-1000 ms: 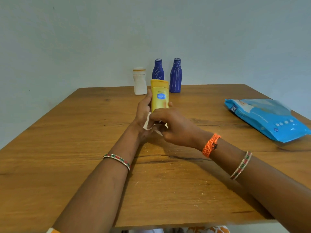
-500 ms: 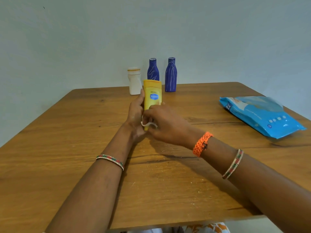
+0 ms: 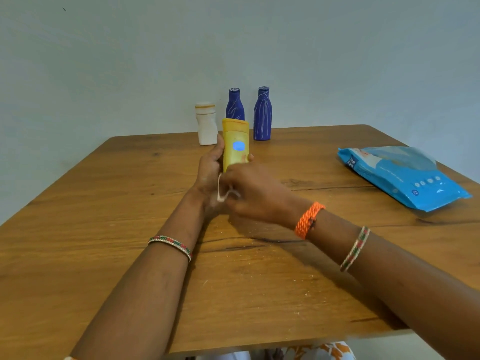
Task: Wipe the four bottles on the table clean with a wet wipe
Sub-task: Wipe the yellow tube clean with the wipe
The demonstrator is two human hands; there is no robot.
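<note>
My left hand [image 3: 209,170] grips a yellow bottle [image 3: 235,144] with a blue oval label, held upright over the middle of the wooden table [image 3: 104,229]. My right hand [image 3: 255,192] is closed on a white wet wipe [image 3: 221,189] and presses it against the bottle's lower part, which it hides. At the table's far edge stand a white bottle [image 3: 206,124] and two dark blue bottles [image 3: 235,106] [image 3: 262,114], upright against the wall. The left blue bottle is partly hidden behind the yellow one.
A blue pack of wet wipes [image 3: 401,175] lies flat on the right side of the table near its edge. A pale wall rises right behind the bottles. Small crumbs speckle the wood near my forearms.
My right hand with the wipe has slid down and a little left along the yellow bottle's lower half. The view has shifted slightly; the standing bottles have not moved.
</note>
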